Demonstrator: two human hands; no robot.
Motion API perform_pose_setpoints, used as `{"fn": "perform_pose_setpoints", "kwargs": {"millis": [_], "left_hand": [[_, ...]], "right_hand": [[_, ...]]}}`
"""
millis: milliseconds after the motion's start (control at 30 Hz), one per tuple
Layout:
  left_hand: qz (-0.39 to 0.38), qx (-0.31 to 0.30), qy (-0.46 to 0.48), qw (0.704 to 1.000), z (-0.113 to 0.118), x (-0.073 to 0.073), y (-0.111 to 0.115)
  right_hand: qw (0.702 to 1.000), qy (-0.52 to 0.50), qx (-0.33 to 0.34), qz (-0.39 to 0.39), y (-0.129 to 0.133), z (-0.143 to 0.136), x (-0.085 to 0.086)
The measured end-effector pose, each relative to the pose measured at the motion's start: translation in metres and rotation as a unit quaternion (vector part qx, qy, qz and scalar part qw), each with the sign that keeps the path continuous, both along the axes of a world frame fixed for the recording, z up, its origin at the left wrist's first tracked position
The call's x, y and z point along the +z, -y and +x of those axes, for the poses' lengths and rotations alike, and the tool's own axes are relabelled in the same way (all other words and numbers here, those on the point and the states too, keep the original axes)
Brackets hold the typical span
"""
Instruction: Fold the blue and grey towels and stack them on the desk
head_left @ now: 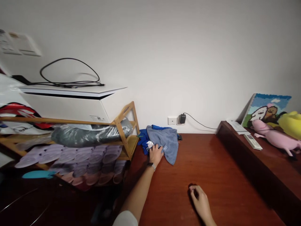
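Observation:
On the far left part of the red-brown wooden tabletop (183, 169) lies a crumpled grey-blue cloth (166, 139), with a bright blue cloth (143, 138) bunched beside and partly under it. My left hand (156, 155) reaches out to the near edge of the pile, its fingers bent down onto the grey-blue cloth. A small white patch, perhaps a label, shows at its fingertips. Nearer to me, my right hand (199, 199) is low over the bare wood, fingers curled in toward the thumb. Nothing shows in it.
At left, a wooden rack (128, 135) holds a white box (70, 105), a plastic-wrapped bundle (89, 135) and several lilac slippers (77, 153). A black plug (182, 118) sits in the wall, its cable trailing right. The raised ledge holds a remote (252, 142) and a pink plush toy (275, 135).

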State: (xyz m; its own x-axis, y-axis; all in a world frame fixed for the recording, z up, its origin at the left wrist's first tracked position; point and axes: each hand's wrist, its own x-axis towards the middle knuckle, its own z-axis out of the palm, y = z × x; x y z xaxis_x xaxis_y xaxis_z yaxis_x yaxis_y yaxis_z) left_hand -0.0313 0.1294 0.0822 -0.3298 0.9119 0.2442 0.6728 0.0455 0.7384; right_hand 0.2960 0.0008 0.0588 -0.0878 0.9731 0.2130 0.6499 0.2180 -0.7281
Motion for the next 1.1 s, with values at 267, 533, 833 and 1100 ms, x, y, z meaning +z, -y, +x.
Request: {"fn": "perform_pose_setpoints", "kwargs": {"millis": [267,533,833,1100], "left_hand": [[0.095,0.057,0.22,0.969,-0.053,0.086,-0.076],[0.163,-0.037,0.417,0.893,-0.06,0.154,-0.1],[-0.016,-0.055,0.403,0.913,-0.061,0.144,-0.06],[-0.034,-0.051,0.381,0.923,-0.084,0.166,-0.043]], "right_hand": [[0.999,-0.036,-0.027,0.03,0.002,-0.002,-0.002],[0.999,-0.03,-0.027,0.03,0.002,0.001,-0.009],[0.999,-0.029,-0.02,0.036,0.0,0.0,-0.01],[0.998,-0.028,-0.024,0.055,0.0,-0.003,-0.004]]}}
